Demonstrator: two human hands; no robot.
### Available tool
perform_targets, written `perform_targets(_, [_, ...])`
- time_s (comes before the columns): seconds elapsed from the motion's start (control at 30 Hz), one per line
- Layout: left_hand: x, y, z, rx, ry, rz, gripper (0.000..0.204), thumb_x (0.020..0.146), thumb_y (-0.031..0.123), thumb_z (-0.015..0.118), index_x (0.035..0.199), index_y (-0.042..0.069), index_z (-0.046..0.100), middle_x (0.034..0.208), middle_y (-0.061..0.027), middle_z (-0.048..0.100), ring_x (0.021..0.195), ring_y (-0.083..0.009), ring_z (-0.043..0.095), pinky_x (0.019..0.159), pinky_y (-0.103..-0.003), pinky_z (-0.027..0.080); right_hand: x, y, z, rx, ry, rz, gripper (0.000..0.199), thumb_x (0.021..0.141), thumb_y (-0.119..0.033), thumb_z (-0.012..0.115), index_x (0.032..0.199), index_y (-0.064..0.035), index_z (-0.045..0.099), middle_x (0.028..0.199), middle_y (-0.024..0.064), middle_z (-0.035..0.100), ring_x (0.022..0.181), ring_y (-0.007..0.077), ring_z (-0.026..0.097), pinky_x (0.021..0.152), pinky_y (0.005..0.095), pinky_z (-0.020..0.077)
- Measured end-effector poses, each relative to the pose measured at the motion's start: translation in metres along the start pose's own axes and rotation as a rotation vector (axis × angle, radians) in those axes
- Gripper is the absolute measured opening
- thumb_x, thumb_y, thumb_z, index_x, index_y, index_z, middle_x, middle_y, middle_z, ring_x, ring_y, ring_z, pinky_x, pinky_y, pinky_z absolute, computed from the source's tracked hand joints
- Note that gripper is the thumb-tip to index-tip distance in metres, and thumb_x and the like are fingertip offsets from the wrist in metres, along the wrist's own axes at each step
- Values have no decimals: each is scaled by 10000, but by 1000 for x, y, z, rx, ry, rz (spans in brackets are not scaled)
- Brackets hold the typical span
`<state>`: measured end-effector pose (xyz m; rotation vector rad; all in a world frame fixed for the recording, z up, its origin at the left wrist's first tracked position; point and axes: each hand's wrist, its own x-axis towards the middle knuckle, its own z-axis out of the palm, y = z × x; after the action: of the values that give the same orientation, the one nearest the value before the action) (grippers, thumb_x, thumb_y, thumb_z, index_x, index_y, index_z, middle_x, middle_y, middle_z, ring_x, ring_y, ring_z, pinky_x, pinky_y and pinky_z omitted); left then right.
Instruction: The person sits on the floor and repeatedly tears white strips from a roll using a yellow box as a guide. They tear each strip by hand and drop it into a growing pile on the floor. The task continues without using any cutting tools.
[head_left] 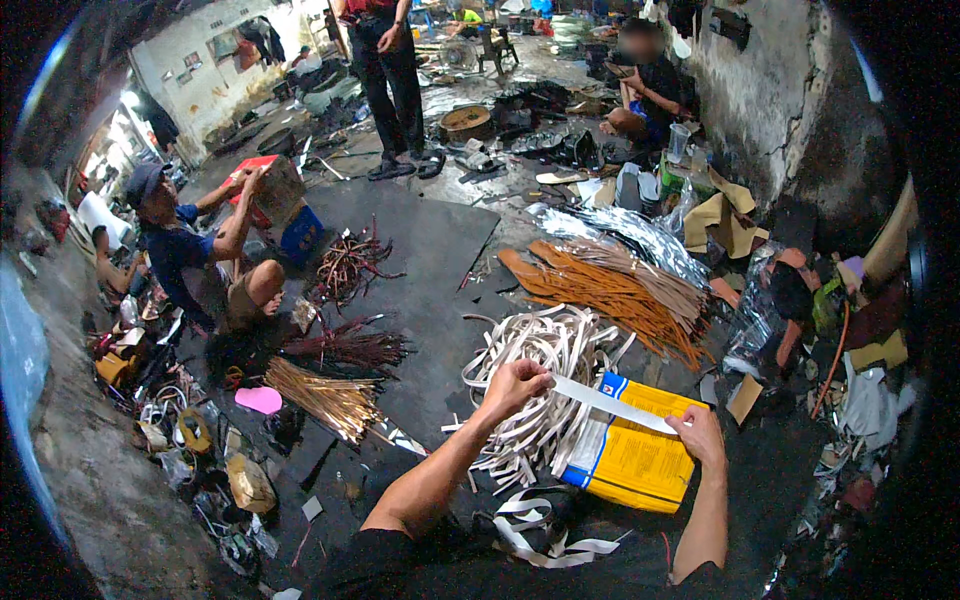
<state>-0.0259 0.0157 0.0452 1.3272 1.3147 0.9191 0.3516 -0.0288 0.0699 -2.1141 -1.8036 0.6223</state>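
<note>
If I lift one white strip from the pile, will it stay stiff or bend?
Probably it bends: the white strips in the pile curl and loop. The strip stretched between the left hand and right hand looks flat and thin, so likely light, and limp once let go.

Orange strap pile [610, 290] beside silver foil sheet [630, 235]; gold strip bundle [325, 395], pink scrap [259, 400] on floor; seated person in blue shirt [180, 250] holding red box [265, 185].

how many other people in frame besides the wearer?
3: a seated person in a cap at left, one standing at top centre, one crouched by the right wall. More may be hidden.
</note>
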Motion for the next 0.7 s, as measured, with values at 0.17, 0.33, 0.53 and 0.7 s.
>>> perform_targets(0.17, [8,-17,0,39,-3,4,151,871,176,653,858,26,643,728,-33,661,635,-90,597,568,-238,458,3,-6,3,-66,-5,-6,404,703,-370,752,716,-1,588,731,187,641,685,311,622,615,404,465])
perform_targets(0.33, [16,-27,-3,95,-69,-81,192,847,235,659,853,43,646,722,-36,662,638,-103,603,596,-275,466,8,-3,9,-168,-9,-31,416,693,-384,762,736,-15,572,739,187,641,703,347,624,621,434,466])
perform_targets(0.53, [24,-73,-2,13,-89,-116,187,823,219,665,850,34,647,702,-37,645,627,-113,591,594,-273,463,-8,-12,29,-150,164,-103,363,766,-334,712,759,-25,521,747,178,604,729,367,587,644,455,433])
perform_targets(0.7, [35,-87,-7,-108,-168,-114,192,843,208,657,892,24,633,726,-38,635,628,-114,580,594,-267,466,-7,2,63,-229,477,-151,269,845,-254,618,768,-43,471,749,139,539,774,344,537,709,446,391])
